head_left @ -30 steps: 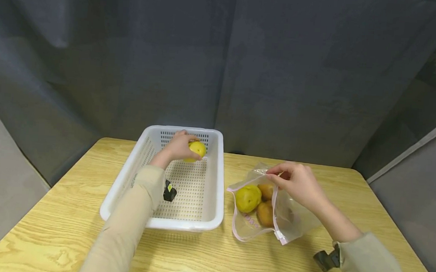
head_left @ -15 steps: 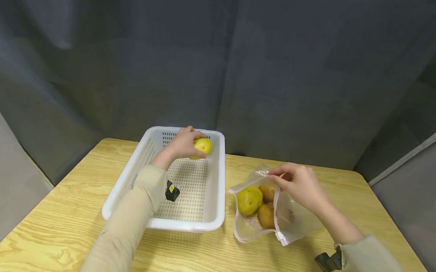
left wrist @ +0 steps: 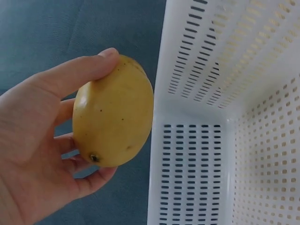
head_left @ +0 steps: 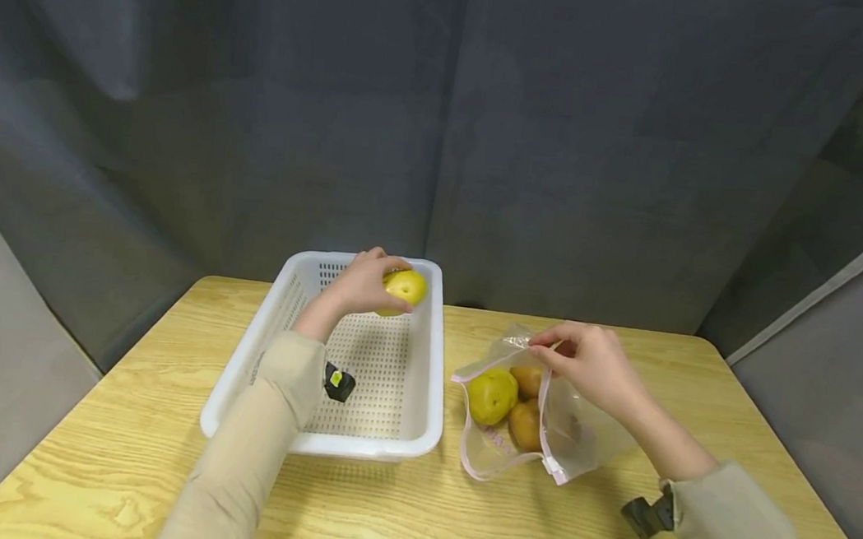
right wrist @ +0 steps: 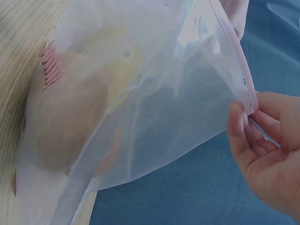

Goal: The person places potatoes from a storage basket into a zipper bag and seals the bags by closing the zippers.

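Note:
My left hand (head_left: 356, 288) grips a smooth yellow oval fruit (left wrist: 115, 112), thumb on one side and fingers curled on the other. Small dark specks and a dark end spot mark its skin. In the head view the hand and fruit are over the far end of the white perforated basket (head_left: 436, 369). My right hand (head_left: 594, 368) pinches the pink-edged rim of a clear zipper bag (right wrist: 164, 136) between thumb and fingertips. The bag's mouth gapes toward the basket. Inside lie a yellow fruit (head_left: 492, 395) and brown roundish fruits (head_left: 527, 424), partly hidden by the plastic.
Basket and bag stand side by side on a wooden table (head_left: 402, 515), the bag on the right. Dark curtains (head_left: 440, 122) rise behind the table's far edge. A pale slider (head_left: 554, 468) sits at the bag's near corner.
My left hand has lifted the yellow fruit from inside the basket, moving slightly up and to the right. The right hand and bag stay nearly still.

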The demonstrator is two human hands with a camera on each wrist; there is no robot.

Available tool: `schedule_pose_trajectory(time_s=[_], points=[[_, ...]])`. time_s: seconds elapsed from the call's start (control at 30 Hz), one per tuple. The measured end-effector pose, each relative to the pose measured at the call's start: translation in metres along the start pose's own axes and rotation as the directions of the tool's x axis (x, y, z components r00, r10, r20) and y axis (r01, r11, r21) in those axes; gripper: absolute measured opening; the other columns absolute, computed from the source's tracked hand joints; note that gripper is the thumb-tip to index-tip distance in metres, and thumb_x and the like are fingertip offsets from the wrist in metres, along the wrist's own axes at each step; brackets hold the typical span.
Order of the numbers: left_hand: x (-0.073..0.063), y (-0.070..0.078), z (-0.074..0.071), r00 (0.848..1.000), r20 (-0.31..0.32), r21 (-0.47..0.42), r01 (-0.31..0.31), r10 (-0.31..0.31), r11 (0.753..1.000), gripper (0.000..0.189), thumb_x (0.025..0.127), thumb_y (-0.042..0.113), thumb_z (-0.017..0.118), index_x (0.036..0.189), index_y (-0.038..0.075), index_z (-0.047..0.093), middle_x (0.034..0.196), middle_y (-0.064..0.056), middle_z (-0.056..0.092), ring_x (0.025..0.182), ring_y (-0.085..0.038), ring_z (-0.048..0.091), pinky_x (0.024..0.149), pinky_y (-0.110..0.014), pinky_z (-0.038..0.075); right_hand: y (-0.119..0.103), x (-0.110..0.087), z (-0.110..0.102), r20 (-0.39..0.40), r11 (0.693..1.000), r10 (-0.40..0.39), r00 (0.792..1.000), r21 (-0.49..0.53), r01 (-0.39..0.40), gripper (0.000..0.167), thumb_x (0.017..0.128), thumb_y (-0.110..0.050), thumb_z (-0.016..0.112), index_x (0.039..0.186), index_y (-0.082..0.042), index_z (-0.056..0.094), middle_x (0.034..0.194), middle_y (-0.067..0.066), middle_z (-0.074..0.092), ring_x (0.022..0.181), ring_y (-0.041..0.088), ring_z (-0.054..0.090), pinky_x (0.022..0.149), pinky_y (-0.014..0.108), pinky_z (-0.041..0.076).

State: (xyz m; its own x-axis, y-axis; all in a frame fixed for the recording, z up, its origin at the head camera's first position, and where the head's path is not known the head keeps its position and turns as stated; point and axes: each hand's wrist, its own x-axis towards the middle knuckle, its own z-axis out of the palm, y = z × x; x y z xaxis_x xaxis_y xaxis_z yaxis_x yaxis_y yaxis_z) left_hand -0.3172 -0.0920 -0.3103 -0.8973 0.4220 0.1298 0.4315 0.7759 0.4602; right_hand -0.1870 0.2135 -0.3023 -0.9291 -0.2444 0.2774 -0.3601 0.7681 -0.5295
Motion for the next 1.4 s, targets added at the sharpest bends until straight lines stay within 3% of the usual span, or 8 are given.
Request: schedule_pose_trajectory(time_s=[0.77,1.23,1.4], points=[[-0.016,0.023,-0.003,0.993,-0.024,0.008,-0.116,0.116,0.993,0.064,0.069,0.036,0.074,0.127,0.019,0.053,0.114,-0.004,0.051,0.098,-0.020,0.046,0.078,-0.035,0.041,0.001,0.003,0.000,0.005,1.000,-0.008,1.000,-0.006,0.008,0.016,0.084,-0.022,0.064,0.093,-0.009,0.071,0.073,0.000,0.066,0.057,0.013,0.057,0.049,0.022,0.043],[-0.024,0.048,0.003,0.978,-0.026,0.059,-0.204,0.206,0.977,0.064,0.067,0.039,0.075,0.125,0.019,0.055,0.120,-0.005,0.052,0.103,-0.020,0.048,0.084,-0.036,0.042,0.001,0.001,-0.002,0.004,1.000,0.000,1.000,-0.003,0.000,0.019,0.084,-0.025,0.064,0.093,-0.010,0.070,0.071,-0.001,0.065,0.058,0.015,0.058,0.048,0.022,0.042],[-0.028,0.056,0.005,0.977,-0.017,0.064,-0.211,0.212,0.975,0.063,0.068,0.039,0.075,0.125,0.021,0.055,0.119,-0.004,0.052,0.105,-0.018,0.047,0.085,-0.035,0.042,0.001,0.001,-0.002,0.010,1.000,0.004,1.000,0.001,-0.004,0.019,0.084,-0.026,0.064,0.093,-0.010,0.070,0.072,-0.001,0.066,0.058,0.015,0.058,0.048,0.022,0.042]])
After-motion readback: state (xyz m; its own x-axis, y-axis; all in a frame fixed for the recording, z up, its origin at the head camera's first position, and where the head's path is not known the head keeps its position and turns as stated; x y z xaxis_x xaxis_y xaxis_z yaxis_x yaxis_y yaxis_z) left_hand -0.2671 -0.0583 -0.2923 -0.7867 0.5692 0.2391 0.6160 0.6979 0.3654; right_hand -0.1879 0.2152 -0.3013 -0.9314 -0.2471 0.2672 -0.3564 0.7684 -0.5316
